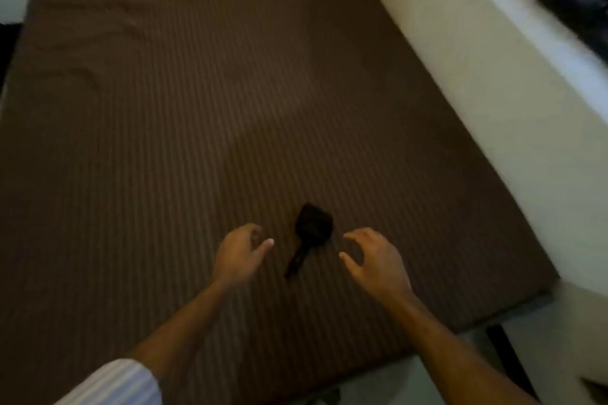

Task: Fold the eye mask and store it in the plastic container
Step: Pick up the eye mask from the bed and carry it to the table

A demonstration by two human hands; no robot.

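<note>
A black eye mask (312, 228) lies bunched up on the brown striped bed cover (197, 125), its strap trailing toward me at the lower left. My left hand (238, 253) hovers just left of the mask with fingers apart and holds nothing. My right hand (375, 258) hovers just right of it, fingers curled and spread, also holding nothing. Neither hand touches the mask. No plastic container is in view.
A pale wall (477, 85) runs along the right side of the bed. The bed's near right corner ends at about (539, 293), with light floor (427, 381) below it. The cover is wrinkled at the far left (82, 43).
</note>
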